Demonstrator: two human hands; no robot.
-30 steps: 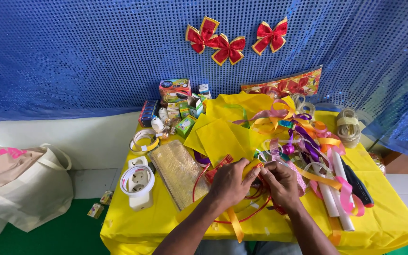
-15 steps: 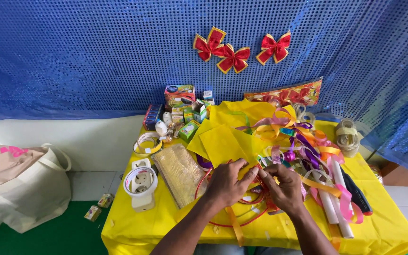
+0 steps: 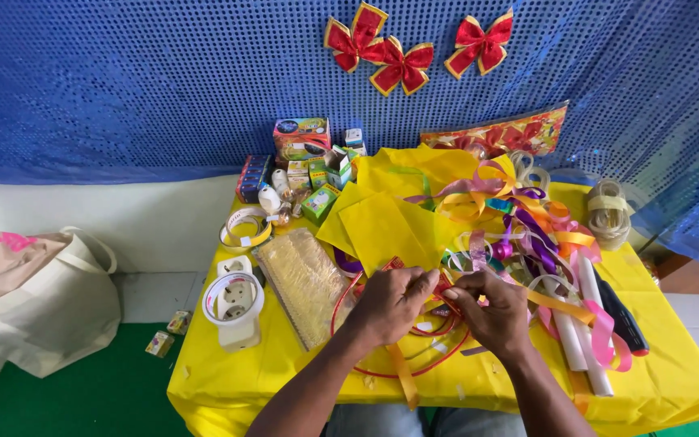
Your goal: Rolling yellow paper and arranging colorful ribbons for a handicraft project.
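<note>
Two bare hands meet over the near middle of a table covered in a yellow cloth (image 3: 673,388). The left hand (image 3: 390,303) and the right hand (image 3: 491,311) are both curled, fingertips pinched together on a small red piece of ribbon (image 3: 440,285) held between them, just above the cloth. Under the hands lie thin red ribbon loops (image 3: 366,356) in a wide ring, and one orange ribbon strip (image 3: 402,376) runs toward the table's near edge.

To the left of the hands lies one flat gold mesh sheet (image 3: 305,279). Beyond it stands one white socket block (image 3: 236,311) with a white tape ring around its top, and one yellow-edged tape roll (image 3: 244,229) lies further back. Behind the hands several yellow paper sheets (image 3: 386,231) overlap; the exact count cannot be told. To the right a tangle of coloured ribbons (image 3: 519,235), purple, pink, orange and gold, spreads over the table, too knotted to count. Two white rolled tubes (image 3: 588,324) lie side by side near the right edge, with one dark flat tool (image 3: 620,311) just beside them. One cream ribbon coil (image 3: 610,212) sits at the far right corner.

At the back stand a cluster of small boxes (image 3: 305,162). Three red bows with gold edges (image 3: 402,65) hang on the blue sequinned backdrop (image 3: 123,81). One pale cloth bag (image 3: 34,299) rests on the floor at left.
</note>
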